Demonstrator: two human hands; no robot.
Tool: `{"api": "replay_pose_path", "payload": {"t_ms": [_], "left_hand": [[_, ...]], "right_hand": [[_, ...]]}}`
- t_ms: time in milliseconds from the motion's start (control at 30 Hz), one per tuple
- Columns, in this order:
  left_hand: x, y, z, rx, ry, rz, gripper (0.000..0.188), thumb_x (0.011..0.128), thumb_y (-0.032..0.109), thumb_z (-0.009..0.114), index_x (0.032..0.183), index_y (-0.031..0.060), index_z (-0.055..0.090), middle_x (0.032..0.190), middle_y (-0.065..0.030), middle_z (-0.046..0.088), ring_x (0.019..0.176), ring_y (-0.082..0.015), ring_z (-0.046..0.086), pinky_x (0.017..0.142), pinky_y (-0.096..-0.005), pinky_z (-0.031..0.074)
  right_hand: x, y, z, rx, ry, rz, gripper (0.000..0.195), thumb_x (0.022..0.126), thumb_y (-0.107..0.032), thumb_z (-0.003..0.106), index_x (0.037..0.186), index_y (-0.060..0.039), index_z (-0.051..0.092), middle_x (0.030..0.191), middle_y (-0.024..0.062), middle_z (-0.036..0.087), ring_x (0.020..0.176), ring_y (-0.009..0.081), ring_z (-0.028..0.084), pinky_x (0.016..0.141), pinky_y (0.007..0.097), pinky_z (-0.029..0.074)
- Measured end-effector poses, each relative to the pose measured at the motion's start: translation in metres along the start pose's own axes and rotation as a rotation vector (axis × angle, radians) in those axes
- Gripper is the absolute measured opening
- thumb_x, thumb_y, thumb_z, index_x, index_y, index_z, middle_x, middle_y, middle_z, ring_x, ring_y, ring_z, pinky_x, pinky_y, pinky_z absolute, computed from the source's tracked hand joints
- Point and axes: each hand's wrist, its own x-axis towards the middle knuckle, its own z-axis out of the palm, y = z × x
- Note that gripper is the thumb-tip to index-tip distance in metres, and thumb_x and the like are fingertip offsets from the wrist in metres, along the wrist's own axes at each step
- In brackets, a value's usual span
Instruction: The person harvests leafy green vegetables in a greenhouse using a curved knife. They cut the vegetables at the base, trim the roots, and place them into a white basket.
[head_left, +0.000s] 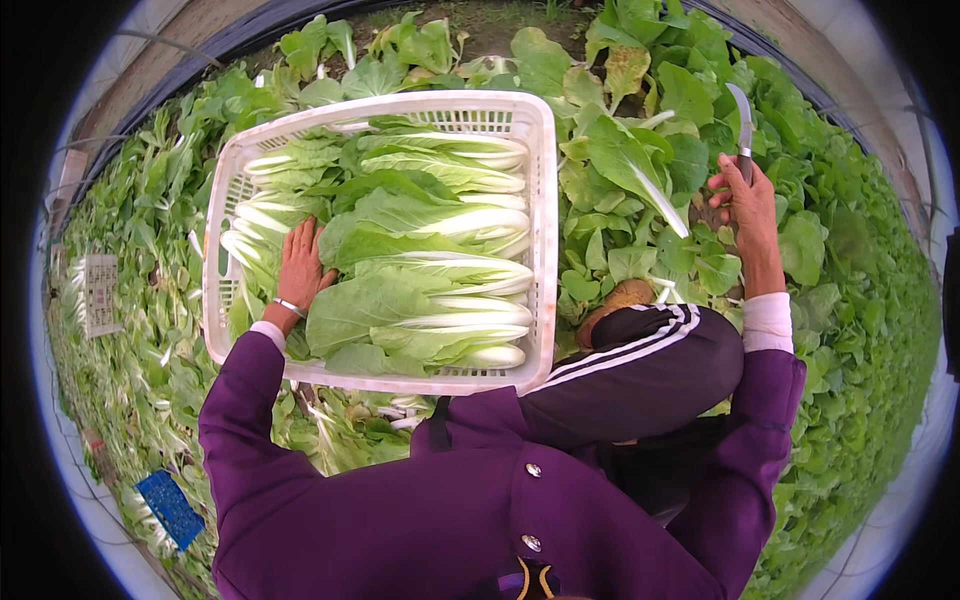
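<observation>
A white plastic crate (549, 225) lies before me, with leafy bok choy heads (480, 225) laid in rows, their white stems towards the crate's left and right sides. My left hand (304, 259) rests flat on the greens in the left part of the crate, fingers extended, gripping nothing; a metal bangle is on its wrist. Off to the right of the crate, my right hand (742, 191) holds a curved-blade knife (744, 124) by its dark handle, blade pointing up and away from me. A cut bok choy (645, 180) lies on the leaves between crate and knife.
Growing leafy greens (847, 300) fill the right side. Loose leaves and stems litter the ground at left. A blue crate (171, 510) and another white crate (99, 295) stand farther off at left. My bent knee (660, 367) is close to the crate's near right corner.
</observation>
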Motion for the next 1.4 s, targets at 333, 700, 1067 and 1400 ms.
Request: {"api": "replay_pose_path", "payload": {"t_ms": [333, 700, 1067, 1400], "left_hand": [[0.126, 0.109, -0.217, -0.275, 0.166, 0.224, 0.06, 0.075, -0.002, 0.059, 0.133, 0.0045, 0.046, 0.137, -0.0178, 0.049, 0.13, -0.035, 0.044, 0.11, -0.0409, 0.032], [0.324, 0.551, -0.124, -0.218, 0.103, 1.238, 0.023, 0.077, 0.003, 0.058, 0.101, 0.0044, 0.06, 0.098, -0.0105, 0.063, 0.093, -0.028, 0.06, 0.094, -0.0394, 0.043], [0.481, 0.673, -0.006, 0.559, 0.451, 1.052, 0.042, 0.08, 0.014, 0.059, 0.122, 0.008, 0.059, 0.131, -0.0081, 0.053, 0.131, -0.0222, 0.041, 0.11, -0.0491, 0.025], [0.516, 0.613, 0.003, 0.31, 0.421, 0.9, 0.033, 0.078, 0.007, 0.058, 0.11, 0.0139, 0.063, 0.131, -0.0001, 0.052, 0.113, -0.0182, 0.052, 0.087, -0.0436, 0.041]], "right_hand": [[-0.035, 0.197, -0.085, 0.335, 0.334, 0.378, 0.031, 0.091, -0.033, 0.064, 0.093, -0.0037, 0.053, 0.061, 0.0012, 0.049, 0.041, 0.008, 0.039, 0.036, 0.0248, 0.031], [-0.007, 0.288, -0.086, 0.459, 0.42, 0.461, 0.033, 0.093, -0.034, 0.06, 0.099, -0.0021, 0.056, 0.062, 0.0036, 0.058, 0.045, 0.0115, 0.054, 0.039, 0.0266, 0.039], [0.07, 0.361, -0.096, 0.227, 0.511, 0.369, 0.044, 0.094, -0.042, 0.052, 0.09, 0.0015, 0.061, 0.065, 0.0171, 0.058, 0.058, 0.0334, 0.059, 0.061, 0.0446, 0.047], [0.173, 0.388, -0.072, -0.031, 0.348, 0.26, 0.043, 0.094, -0.042, 0.053, 0.093, -0.0003, 0.064, 0.082, 0.0266, 0.065, 0.079, 0.0455, 0.062, 0.07, 0.0509, 0.048]]}}
